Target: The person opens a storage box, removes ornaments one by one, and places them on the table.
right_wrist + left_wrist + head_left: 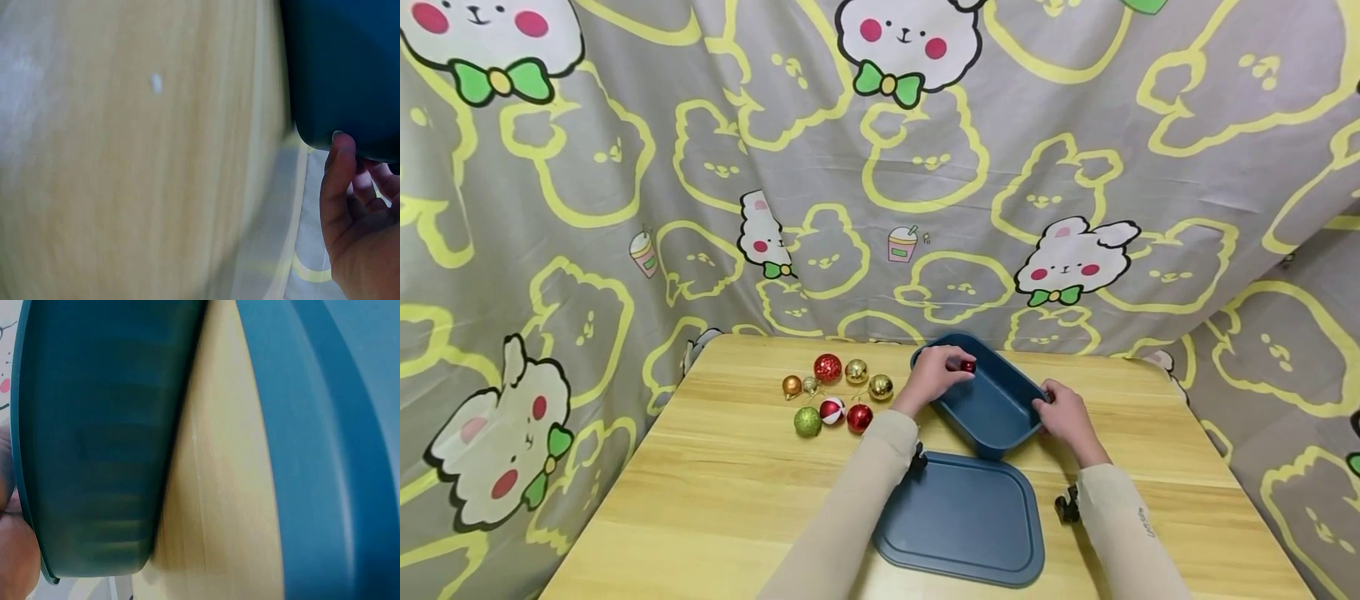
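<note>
Between thumb and fingers, my left hand holds a small shiny red Christmas ball over the left part of a dark blue rectangular box. My right hand pinches the box's right-hand end at the rim. In the right wrist view, the thumb of that hand lies against the box's corner. The left wrist view shows the box's outer wall and part of my left hand by its rim; the ball is hidden there. No ball shows on the visible part of the box floor.
Left of the box, several Christmas balls lie grouped, among them a glittery red ball, a green ball and a gold ball. A flat blue lid lies in front of the box on the wooden table. A patterned curtain hangs behind.
</note>
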Action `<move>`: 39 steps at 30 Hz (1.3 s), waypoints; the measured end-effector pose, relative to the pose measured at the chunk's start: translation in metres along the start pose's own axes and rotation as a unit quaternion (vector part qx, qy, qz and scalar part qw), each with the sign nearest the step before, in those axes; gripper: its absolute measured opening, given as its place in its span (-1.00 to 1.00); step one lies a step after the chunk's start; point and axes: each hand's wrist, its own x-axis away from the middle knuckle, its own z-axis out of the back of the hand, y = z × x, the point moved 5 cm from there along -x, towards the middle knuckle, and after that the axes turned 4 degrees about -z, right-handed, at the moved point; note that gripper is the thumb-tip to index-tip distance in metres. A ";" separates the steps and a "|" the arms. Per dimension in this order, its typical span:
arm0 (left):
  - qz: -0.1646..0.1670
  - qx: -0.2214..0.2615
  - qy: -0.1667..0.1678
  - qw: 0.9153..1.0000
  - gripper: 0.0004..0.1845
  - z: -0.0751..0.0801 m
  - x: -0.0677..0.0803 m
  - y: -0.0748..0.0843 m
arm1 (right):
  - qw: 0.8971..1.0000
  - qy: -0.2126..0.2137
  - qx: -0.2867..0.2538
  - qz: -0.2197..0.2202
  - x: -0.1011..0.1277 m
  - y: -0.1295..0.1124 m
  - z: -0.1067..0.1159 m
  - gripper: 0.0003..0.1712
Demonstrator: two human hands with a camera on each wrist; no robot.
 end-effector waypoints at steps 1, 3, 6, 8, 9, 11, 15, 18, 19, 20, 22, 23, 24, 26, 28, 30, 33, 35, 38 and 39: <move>0.001 0.005 0.000 1.000 -0.68 0.000 0.000 0.000 | 1.000 0.000 0.000 0.000 0.000 0.000 0.000 -0.90; 0.002 0.013 0.001 1.000 -0.68 0.001 -0.001 0.000 | 1.000 0.001 0.000 0.000 0.000 0.000 0.000 -0.90; 0.003 0.022 0.005 1.000 -0.68 0.002 -0.001 0.000 | 1.000 0.002 -0.001 0.000 0.000 0.000 0.000 -0.90; 0.005 0.027 0.007 1.000 -0.68 0.003 0.000 0.000 | 1.000 0.002 -0.002 0.002 0.000 -0.001 0.000 -0.90; 0.006 0.028 0.007 1.000 -0.68 0.004 0.000 -0.001 | 1.000 0.001 -0.002 0.002 0.001 -0.002 0.000 -0.90; 0.007 0.033 0.009 0.999 -0.67 0.004 0.001 -0.001 | 1.000 -0.001 -0.003 0.001 0.001 -0.002 -0.001 -0.90; 0.007 0.051 0.014 0.999 -0.65 0.004 0.002 -0.002 | 1.000 -0.002 0.001 0.002 0.002 -0.002 -0.001 -0.89; 0.005 0.068 0.024 0.997 -0.65 0.006 0.004 -0.003 | 1.000 -0.004 0.005 0.001 0.002 -0.002 -0.002 -0.90; 0.004 0.073 0.028 0.997 -0.66 0.006 0.004 -0.003 | 1.000 -0.005 0.007 0.002 0.002 -0.002 -0.003 -0.90; 0.003 0.075 0.032 0.997 -0.66 0.007 0.005 -0.002 | 1.000 -0.006 0.007 0.003 0.002 -0.002 -0.003 -0.90; -0.001 0.079 0.038 0.996 -0.66 0.009 0.006 -0.001 | 1.000 -0.006 0.007 0.002 0.002 -0.002 -0.003 -0.91; -0.003 0.082 0.039 0.996 -0.66 0.010 0.006 0.000 | 1.000 -0.004 0.008 0.002 0.002 -0.002 -0.003 -0.91; -0.006 0.084 0.038 0.996 -0.65 0.011 0.007 0.000 | 1.000 -0.004 0.010 0.004 0.002 -0.002 -0.003 -0.91; -0.009 0.088 0.037 0.995 -0.65 0.014 0.008 0.002 | 1.000 -0.004 0.014 0.007 0.002 -0.003 -0.002 -0.90; -0.014 0.093 0.036 0.995 -0.64 0.018 0.009 0.004 | 1.000 -0.002 0.017 0.007 0.002 -0.003 -0.001 -0.91; -0.020 0.096 0.036 0.995 -0.63 0.023 0.011 0.006 | 1.000 -0.002 0.019 0.010 0.001 -0.004 0.000 -0.91; -0.028 0.095 0.038 0.994 -0.63 0.031 0.013 0.008 | 1.000 0.000 0.021 0.009 0.001 -0.005 0.002 -0.91; -0.028 0.094 0.040 0.994 -0.64 0.036 0.015 0.009 | 1.000 -0.001 0.020 0.009 0.000 -0.004 0.003 -0.91; -0.023 0.091 0.042 0.995 -0.67 0.043 0.019 0.010 | 1.000 -0.002 0.019 0.006 0.000 -0.003 0.003 -0.91; -0.024 0.091 0.041 0.995 -0.67 0.046 0.021 0.011 | 1.000 -0.003 0.019 0.005 0.000 -0.003 0.002 -0.92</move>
